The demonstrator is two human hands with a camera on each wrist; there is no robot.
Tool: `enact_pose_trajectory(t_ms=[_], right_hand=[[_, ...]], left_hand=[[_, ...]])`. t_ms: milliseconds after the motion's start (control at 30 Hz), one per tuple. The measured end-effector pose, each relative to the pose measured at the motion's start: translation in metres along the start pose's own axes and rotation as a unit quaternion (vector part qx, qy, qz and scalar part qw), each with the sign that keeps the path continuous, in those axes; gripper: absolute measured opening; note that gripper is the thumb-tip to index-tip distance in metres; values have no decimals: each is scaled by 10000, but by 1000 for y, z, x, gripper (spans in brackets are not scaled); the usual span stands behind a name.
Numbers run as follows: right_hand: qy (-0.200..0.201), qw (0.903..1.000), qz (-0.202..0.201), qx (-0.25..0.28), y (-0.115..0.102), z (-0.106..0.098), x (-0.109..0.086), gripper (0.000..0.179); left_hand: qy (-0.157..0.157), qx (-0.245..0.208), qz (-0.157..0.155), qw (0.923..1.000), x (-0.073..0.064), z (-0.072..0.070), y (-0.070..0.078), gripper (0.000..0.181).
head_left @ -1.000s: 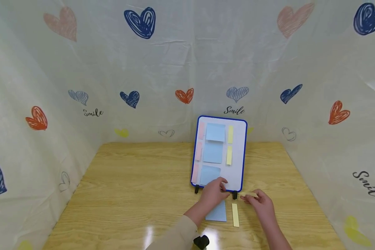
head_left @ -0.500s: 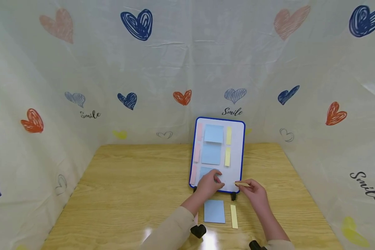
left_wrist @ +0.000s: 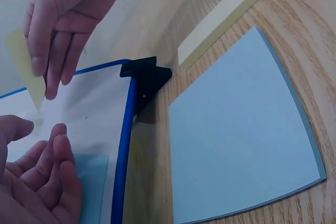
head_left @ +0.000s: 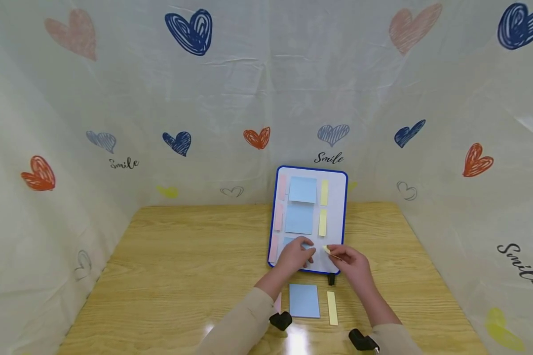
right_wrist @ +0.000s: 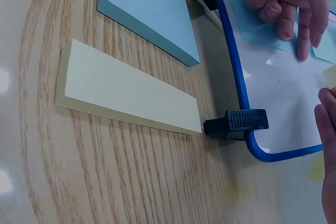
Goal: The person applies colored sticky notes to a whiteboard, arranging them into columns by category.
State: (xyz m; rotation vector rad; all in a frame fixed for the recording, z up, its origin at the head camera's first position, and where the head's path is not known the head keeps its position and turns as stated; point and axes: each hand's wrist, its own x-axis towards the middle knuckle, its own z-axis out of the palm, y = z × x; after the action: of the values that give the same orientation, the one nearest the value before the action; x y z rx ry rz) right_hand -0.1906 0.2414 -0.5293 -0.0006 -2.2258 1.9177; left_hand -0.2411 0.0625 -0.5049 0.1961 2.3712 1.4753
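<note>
A whiteboard (head_left: pixel 335 212) with a blue frame leans back on the table, bearing pink, blue and yellow sticky notes. Between thumb and fingers my right hand (head_left: pixel 354 265) pinches a narrow yellow sticky note (left_wrist: pixel 27 72), held in front of the board's lower right part. My left hand (head_left: pixel 294 257) is before the board's lower middle, fingers loosely bent and holding nothing. It partly covers the lowest blue sticky note (left_wrist: pixel 94 182); whether it touches the board I cannot tell. Below the board lie a blue sticky-note pad (head_left: pixel 304 301) and a narrow yellow pad (right_wrist: pixel 126 92).
A pink strip (head_left: pixel 278 302) lies left of the blue pad, partly covered by the left arm. Black feet, one a clip-like stand (right_wrist: pixel 239 121), hold the board's lower edge. A white curtain (head_left: pixel 204 98) printed with hearts surrounds the wooden table (head_left: pixel 195 256).
My right hand has moved up and left with the yellow sticky note, from below the board to in front of it. The left hand has shifted slightly up and left.
</note>
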Motion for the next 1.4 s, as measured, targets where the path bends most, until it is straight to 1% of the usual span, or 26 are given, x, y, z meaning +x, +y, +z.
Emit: enact_pose_trajectory(t_ms=[67, 167, 333, 500, 800, 967, 1133, 1267, 1400], right_hand=[[-85, 9997, -169, -138, 2, 1, 3, 9], [-126, 9974, -386, -591, 4, 2, 9, 13], [-158, 9918, -610, -1114, 7, 5, 14, 12], [-326, 9891, -713, -1249, 11, 7, 15, 15], [-516, 9896, -716, -1132, 11, 7, 15, 22], [-569, 9906, -666, -1055, 9, 6, 15, 23], [-590, 9942, -496, -744, 7, 5, 16, 21], [-609, 9963, -79, -609, 4, 6, 18, 22], [-489, 9938, 418, -902, -1, 8, 22, 25]], left_hand=[[-48, -243, -52, 9997, 1, 0, 1, 18], [-118, -534, -120, 9984, 4, -1, 1, 16], [-239, -697, -127, 9972, 7, -1, 0, 20], [-327, -657, -79, 9973, 7, -2, -1, 20], [-332, -404, 2, 9986, 8, -1, 0, 11], [-262, -316, 9, 9992, 8, -2, 1, 8], [-207, -252, -19, 9995, 7, -2, 2, 7], [-178, -208, -44, 9996, 7, -1, 1, 7], [-166, -110, -37, 9998, 8, 2, 0, 7]])
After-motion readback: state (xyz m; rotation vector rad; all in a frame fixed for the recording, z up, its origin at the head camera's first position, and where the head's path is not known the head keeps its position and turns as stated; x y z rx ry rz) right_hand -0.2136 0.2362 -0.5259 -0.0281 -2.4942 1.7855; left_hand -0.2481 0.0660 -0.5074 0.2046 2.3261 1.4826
